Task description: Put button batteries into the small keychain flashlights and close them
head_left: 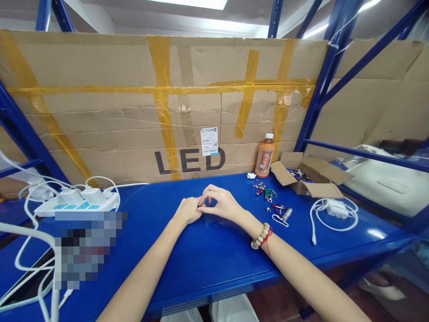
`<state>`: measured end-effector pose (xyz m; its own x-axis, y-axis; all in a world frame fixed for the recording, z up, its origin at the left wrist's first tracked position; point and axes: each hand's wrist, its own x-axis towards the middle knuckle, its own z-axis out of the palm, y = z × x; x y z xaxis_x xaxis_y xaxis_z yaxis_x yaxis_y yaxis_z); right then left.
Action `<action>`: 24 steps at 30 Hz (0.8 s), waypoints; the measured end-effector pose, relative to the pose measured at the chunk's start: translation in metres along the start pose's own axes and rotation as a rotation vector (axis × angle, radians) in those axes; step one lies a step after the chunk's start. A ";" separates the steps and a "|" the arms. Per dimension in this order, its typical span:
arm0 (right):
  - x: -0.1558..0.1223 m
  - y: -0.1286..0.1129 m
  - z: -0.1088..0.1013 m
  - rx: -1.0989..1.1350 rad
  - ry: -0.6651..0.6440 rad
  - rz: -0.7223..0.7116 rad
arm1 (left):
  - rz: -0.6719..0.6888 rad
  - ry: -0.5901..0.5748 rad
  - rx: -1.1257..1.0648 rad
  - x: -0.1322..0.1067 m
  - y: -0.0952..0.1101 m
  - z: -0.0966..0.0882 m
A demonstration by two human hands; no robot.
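Note:
My left hand (189,209) and my right hand (219,202) meet over the middle of the blue shelf top (208,255). Both have their fingers pinched together around a tiny dark part (200,204) held between them; it is too small to name. A bead bracelet with a red string (262,235) sits on my right wrist. To the right of my hands lie several small keychain-like items (272,202), some red and green, some silver.
An orange drink bottle (265,155) stands at the back by the taped cardboard wall (161,112). An open cardboard box (310,176) and a white charger with coiled cable (333,211) lie right. A white power strip (78,201) with cables sits left.

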<state>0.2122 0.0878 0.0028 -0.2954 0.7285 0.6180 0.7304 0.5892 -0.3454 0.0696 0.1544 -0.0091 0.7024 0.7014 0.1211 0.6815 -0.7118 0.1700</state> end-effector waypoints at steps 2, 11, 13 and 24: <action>0.000 -0.001 -0.004 -0.008 0.036 0.001 | -0.010 0.027 -0.005 0.000 0.000 0.001; 0.000 -0.003 -0.004 -0.073 -0.026 -0.041 | -0.011 0.063 -0.017 0.000 0.001 0.001; 0.002 -0.001 -0.005 -0.116 -0.007 -0.010 | 0.003 0.072 -0.017 0.001 0.000 0.002; -0.015 0.069 -0.027 -0.651 -0.029 0.916 | 0.009 0.125 -0.050 -0.001 0.002 0.004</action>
<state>0.2836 0.1079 -0.0117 0.5100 0.8059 0.3009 0.8593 -0.4610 -0.2216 0.0706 0.1523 -0.0127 0.6756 0.6961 0.2431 0.6617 -0.7178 0.2166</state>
